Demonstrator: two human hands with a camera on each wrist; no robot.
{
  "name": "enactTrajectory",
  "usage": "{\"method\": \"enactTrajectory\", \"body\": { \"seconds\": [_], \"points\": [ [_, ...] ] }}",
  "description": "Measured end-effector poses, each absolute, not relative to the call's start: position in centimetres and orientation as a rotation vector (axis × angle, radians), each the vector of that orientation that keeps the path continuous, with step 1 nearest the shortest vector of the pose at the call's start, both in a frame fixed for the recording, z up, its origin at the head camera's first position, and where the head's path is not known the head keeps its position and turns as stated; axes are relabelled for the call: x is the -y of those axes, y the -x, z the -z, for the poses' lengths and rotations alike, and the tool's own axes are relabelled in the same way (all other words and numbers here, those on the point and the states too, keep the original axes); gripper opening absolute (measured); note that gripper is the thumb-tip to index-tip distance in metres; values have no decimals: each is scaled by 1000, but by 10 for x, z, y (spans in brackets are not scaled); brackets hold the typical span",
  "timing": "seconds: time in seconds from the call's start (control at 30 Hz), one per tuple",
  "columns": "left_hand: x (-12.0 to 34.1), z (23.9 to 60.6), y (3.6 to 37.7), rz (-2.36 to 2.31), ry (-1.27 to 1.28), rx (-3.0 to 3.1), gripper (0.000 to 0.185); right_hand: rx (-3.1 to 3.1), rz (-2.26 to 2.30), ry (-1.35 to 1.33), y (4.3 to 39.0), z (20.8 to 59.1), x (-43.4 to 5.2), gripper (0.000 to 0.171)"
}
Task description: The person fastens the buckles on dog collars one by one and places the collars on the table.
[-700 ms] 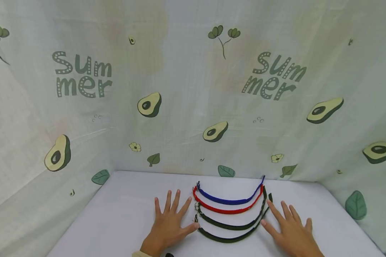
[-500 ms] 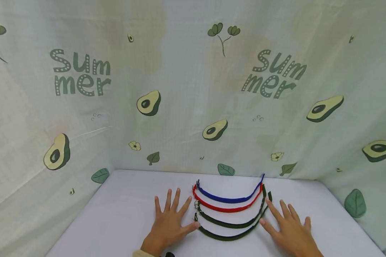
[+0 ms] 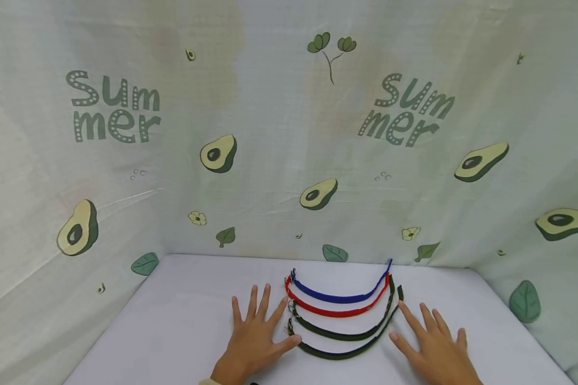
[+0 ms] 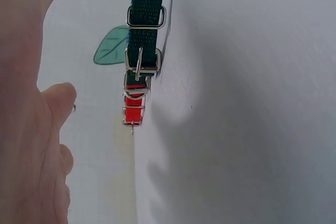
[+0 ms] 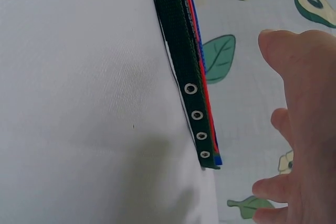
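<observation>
Several pet collars lie in nested curves on the white table: a blue collar (image 3: 339,299) at the back, then a red collar (image 3: 337,313), then two dark green ones, a middle green collar (image 3: 342,336) and a front green collar (image 3: 337,356). Their metal buckles point left; in the left wrist view a buckle (image 4: 142,61) shows large. Punched eyelets (image 5: 190,88) line the right end of a green collar. My left hand (image 3: 252,337) spreads its fingers beside the buckle ends, thumb overlapping the front collar's end. With fingers spread, my right hand (image 3: 435,342) is beside the eyelet ends. Neither hand holds anything.
A white table (image 3: 188,299) reaches back to a hanging cloth (image 3: 270,107) printed with avocados, leaves and lettering. The cloth also rises along the left and right sides of the table.
The head view shifts slightly, so collars and cloth sit a little further left and higher. Relative to the collars, both spread hands are slightly further right; the right thumb shows more gap.
</observation>
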State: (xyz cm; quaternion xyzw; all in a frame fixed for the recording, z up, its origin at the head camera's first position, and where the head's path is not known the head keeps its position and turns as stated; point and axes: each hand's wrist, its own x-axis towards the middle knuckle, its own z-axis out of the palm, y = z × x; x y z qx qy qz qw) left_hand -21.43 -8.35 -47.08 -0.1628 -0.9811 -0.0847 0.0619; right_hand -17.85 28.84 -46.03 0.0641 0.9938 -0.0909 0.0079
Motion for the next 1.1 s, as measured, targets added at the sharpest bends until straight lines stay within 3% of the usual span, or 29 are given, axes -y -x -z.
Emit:
{"method": "enactTrajectory", "body": {
  "seconds": [0.4,0.67,1.1],
  "points": [
    [85,474,212,326,483,3043,91,-3075,257,-224,181,464,-294,105],
    [82,474,215,361,460,3037,86,-3116,290,-153,184,463,-296,96],
    [71,476,214,450,440,2929,63,-3226,401,-57,192,463,-307,83]
  ]
}}
